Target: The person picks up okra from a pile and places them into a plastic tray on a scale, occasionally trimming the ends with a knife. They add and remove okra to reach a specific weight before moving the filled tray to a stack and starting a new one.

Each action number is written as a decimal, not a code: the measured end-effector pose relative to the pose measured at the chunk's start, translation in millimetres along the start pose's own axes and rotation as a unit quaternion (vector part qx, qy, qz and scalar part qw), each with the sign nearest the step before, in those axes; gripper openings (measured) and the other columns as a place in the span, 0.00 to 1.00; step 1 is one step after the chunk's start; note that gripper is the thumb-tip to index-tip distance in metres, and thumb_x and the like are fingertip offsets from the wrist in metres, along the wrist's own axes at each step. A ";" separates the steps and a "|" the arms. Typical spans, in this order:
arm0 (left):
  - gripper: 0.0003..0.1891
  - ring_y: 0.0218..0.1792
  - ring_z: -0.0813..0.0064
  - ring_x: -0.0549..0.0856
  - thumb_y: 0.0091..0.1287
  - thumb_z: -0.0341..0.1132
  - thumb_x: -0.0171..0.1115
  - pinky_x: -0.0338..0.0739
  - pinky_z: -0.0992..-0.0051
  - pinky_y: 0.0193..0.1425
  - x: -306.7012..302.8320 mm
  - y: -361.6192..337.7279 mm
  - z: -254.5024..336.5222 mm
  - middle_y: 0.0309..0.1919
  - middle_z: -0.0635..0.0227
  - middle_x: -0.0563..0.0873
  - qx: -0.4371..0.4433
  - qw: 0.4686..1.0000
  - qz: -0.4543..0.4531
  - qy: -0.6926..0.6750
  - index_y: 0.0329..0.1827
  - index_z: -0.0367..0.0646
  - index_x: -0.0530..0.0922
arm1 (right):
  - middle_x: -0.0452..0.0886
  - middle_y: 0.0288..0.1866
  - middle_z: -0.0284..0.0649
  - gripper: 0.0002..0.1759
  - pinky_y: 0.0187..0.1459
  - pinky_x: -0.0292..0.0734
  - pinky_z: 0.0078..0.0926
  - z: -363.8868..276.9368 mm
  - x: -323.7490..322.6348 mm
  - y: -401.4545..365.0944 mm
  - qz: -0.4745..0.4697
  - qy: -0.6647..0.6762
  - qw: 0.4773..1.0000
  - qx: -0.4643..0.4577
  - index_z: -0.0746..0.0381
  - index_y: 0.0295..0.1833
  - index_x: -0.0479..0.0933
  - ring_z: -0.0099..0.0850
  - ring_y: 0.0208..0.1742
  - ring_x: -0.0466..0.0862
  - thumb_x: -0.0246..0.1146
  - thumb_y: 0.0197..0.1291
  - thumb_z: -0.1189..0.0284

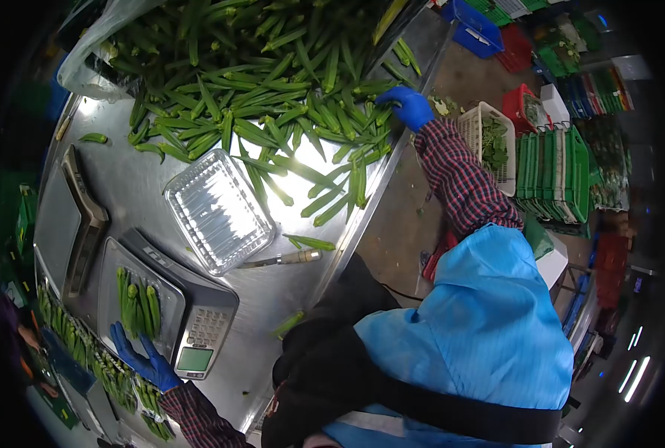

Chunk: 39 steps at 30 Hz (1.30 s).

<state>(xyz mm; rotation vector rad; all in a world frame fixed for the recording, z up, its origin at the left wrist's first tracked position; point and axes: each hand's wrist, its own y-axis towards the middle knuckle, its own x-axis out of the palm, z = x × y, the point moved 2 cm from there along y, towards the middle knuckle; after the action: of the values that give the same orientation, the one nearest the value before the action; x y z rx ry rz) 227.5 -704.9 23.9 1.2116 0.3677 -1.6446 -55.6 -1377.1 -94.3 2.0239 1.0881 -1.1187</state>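
A big heap of okra [258, 89] covers the far part of the metal table, with loose pods spilling toward me. At the heap's right edge, my right hand [413, 108], in a blue glove, has its fingers curled over okra pods; the fingertips are partly hidden. My left hand [144, 364], also gloved in blue, is open with thumb and fingers apart, beside the small bunch of okra [138, 305] on the digital scale [209, 321]. Between my hands lies a stack of clear plastic trays [220, 213]. A knife [299, 257] with a light-coloured handle pokes out beside it.
Another scale-like device [82, 224] stands at the table's left side. Packed okra [112, 381] lines the lower left. On the floor to the right are a white basket of leaves [489, 145], green crates [553, 172] and a blue crate [473, 30].
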 end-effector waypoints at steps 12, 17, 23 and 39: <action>0.25 0.70 0.63 0.67 0.67 0.24 0.57 0.61 0.64 0.72 1.4 -10.0 3.1 0.68 0.59 0.70 -0.015 1.000 0.015 -0.018 0.69 0.42 0.67 | 0.79 0.52 0.45 0.26 0.57 0.73 0.40 -13.5 2.8 9.2 -0.112 -0.165 0.972 -0.124 0.55 0.56 0.77 0.47 0.55 0.77 0.69 0.47 0.72; 0.26 0.68 0.65 0.70 0.66 0.28 0.59 0.64 0.65 0.68 -10.4 -26.5 -21.5 0.68 0.61 0.71 -0.035 0.998 0.049 -0.024 0.69 0.44 0.68 | 0.78 0.56 0.51 0.28 0.60 0.72 0.39 -51.7 13.5 6.7 -0.022 -0.009 0.996 -0.081 0.60 0.61 0.73 0.48 0.59 0.77 0.67 0.53 0.68; 0.27 0.66 0.64 0.71 0.60 0.24 0.64 0.68 0.67 0.65 -51.5 -47.0 -22.5 0.66 0.61 0.72 -0.095 0.988 0.123 -0.021 0.64 0.48 0.73 | 0.79 0.56 0.59 0.41 0.57 0.73 0.40 -3.3 58.2 12.7 -0.104 -0.058 0.970 0.212 0.69 0.66 0.67 0.47 0.57 0.80 0.69 0.47 0.60; 0.29 0.64 0.69 0.73 0.58 0.21 0.64 0.71 0.71 0.61 -39.7 -101.3 -87.3 0.64 0.64 0.73 -0.133 0.950 0.165 -0.230 0.64 0.48 0.72 | 0.80 0.53 0.46 0.29 0.50 0.77 0.31 -485.8 111.6 10.0 -0.188 0.048 0.912 -0.361 0.61 0.60 0.72 0.39 0.50 0.83 0.67 0.49 0.75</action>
<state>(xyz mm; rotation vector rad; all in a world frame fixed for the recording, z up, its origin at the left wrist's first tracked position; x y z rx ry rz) 187.2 -576.4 -12.4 0.6214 0.0797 -1.4707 182.7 -961.5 43.7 1.3192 1.6889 -0.6289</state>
